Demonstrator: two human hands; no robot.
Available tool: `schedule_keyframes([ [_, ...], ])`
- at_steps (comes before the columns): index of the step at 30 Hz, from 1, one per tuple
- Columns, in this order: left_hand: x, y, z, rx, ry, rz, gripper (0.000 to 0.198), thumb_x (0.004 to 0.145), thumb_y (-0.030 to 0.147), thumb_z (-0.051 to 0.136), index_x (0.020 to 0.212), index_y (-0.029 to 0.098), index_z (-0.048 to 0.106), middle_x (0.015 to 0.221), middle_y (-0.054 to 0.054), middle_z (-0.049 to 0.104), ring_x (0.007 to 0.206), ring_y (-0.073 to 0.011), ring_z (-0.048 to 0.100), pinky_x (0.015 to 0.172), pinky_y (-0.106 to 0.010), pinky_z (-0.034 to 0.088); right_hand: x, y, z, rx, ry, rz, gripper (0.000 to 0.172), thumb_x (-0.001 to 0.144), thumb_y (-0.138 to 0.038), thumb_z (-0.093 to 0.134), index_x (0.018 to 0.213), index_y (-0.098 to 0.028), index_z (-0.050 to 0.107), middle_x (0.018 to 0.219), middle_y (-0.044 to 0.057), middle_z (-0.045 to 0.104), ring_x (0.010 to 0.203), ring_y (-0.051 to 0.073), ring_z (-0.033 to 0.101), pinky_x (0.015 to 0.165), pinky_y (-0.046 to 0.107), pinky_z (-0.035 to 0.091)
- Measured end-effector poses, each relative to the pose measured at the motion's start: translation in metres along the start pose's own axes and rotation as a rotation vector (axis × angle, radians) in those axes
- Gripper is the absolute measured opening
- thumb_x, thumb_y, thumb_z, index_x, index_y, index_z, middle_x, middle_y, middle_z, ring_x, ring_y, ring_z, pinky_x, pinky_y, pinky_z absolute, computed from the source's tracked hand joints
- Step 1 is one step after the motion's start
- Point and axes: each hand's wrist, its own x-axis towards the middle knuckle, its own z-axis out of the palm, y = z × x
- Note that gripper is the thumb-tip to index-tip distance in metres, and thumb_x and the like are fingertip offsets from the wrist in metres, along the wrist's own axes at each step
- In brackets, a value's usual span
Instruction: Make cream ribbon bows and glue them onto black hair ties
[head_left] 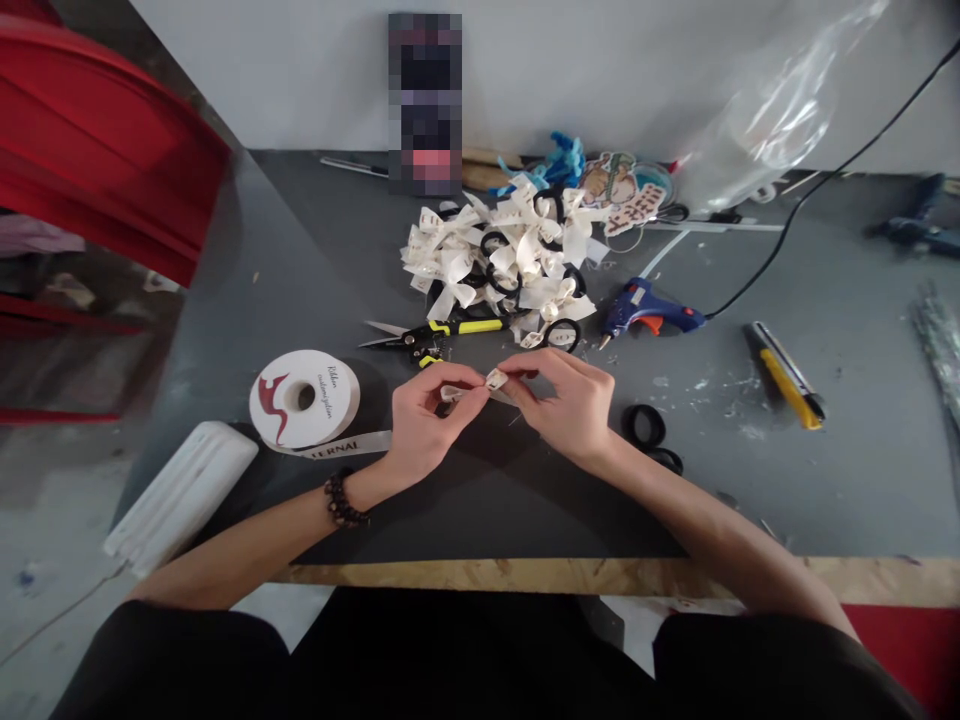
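Note:
My left hand [427, 420] and my right hand [566, 400] meet over the grey table [825, 480], both pinching a small folded piece of white printed ribbon [491, 381] between thumbs and fingertips. A bead bracelet sits on my left wrist. Just behind the hands lies a pair of yellow-handled scissors [442, 332]. A spool of white ribbon [304, 400] stands to the left, its loose end trailing toward my left wrist.
A pile of finished white ribbon bows on black hair ties [510, 260] lies behind the scissors. A blue glue gun [649, 310] with a black cord, a yellow utility knife [787, 375] and loose black hair ties [645, 425] are to the right. A white pack [180, 495] rests at the left edge.

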Motion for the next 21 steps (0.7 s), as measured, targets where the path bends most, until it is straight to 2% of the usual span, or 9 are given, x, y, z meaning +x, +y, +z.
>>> schedule_keyframes([
  [4, -0.002, -0.001, 0.002, -0.034, 0.011, -0.051, 0.017, 0.09, 0.031, 0.086, 0.101, 0.019, 0.081, 0.099, -0.006, 0.079, 0.089, -0.0166, 0.074, 0.082, -0.028, 0.061, 0.001, 0.005, -0.001, -0.104, 0.018, -0.138, 0.015, 0.099, -0.019, 0.069, 0.089, -0.027, 0.077, 0.082, -0.001, 0.082, 0.074, 0.017, 0.077, 0.073, 0.031, 0.06],
  [7, -0.003, -0.003, 0.002, 0.013, 0.032, 0.018, 0.016, 0.09, 0.029, 0.086, 0.103, 0.021, 0.082, 0.101, -0.006, 0.081, 0.092, -0.017, 0.076, 0.083, -0.028, 0.063, -0.003, 0.007, -0.001, -0.19, -0.008, -0.198, 0.012, 0.097, -0.02, 0.071, 0.091, -0.029, 0.078, 0.088, -0.001, 0.085, 0.076, 0.019, 0.079, 0.074, 0.034, 0.059],
  [10, -0.003, -0.004, 0.002, 0.065, 0.065, 0.085, 0.012, 0.09, 0.029, 0.085, 0.1, 0.023, 0.084, 0.1, -0.006, 0.081, 0.091, -0.0171, 0.076, 0.079, -0.027, 0.064, -0.008, 0.009, -0.001, -0.213, -0.044, -0.226, 0.014, 0.098, -0.022, 0.073, 0.103, -0.031, 0.081, 0.097, -0.001, 0.087, 0.08, 0.02, 0.082, 0.074, 0.035, 0.058],
  [15, -0.001, -0.004, 0.002, 0.033, 0.06, 0.057, 0.009, 0.09, 0.029, 0.085, 0.097, 0.022, 0.084, 0.099, -0.007, 0.08, 0.084, -0.0149, 0.074, 0.071, -0.025, 0.063, -0.012, 0.01, -0.002, -0.191, -0.082, -0.245, 0.037, 0.099, -0.017, 0.07, 0.13, -0.037, 0.078, 0.112, -0.003, 0.086, 0.088, 0.02, 0.084, 0.075, 0.035, 0.06],
  [19, 0.0, -0.003, 0.001, -0.01, 0.025, 0.013, 0.012, 0.089, 0.03, 0.085, 0.095, 0.02, 0.081, 0.097, -0.007, 0.078, 0.083, -0.0148, 0.072, 0.072, -0.025, 0.062, -0.01, 0.012, -0.003, -0.194, -0.164, -0.235, 0.035, 0.098, -0.018, 0.071, 0.12, -0.041, 0.082, 0.11, -0.005, 0.086, 0.083, 0.019, 0.083, 0.071, 0.035, 0.059],
  [21, 0.0, -0.002, 0.001, -0.023, 0.019, -0.011, 0.014, 0.088, 0.03, 0.086, 0.091, 0.019, 0.079, 0.095, -0.006, 0.077, 0.085, -0.0146, 0.072, 0.073, -0.024, 0.062, -0.01, 0.013, -0.002, -0.192, -0.158, -0.239, 0.031, 0.098, -0.017, 0.071, 0.114, -0.04, 0.084, 0.108, -0.006, 0.087, 0.082, 0.018, 0.083, 0.071, 0.035, 0.059],
])
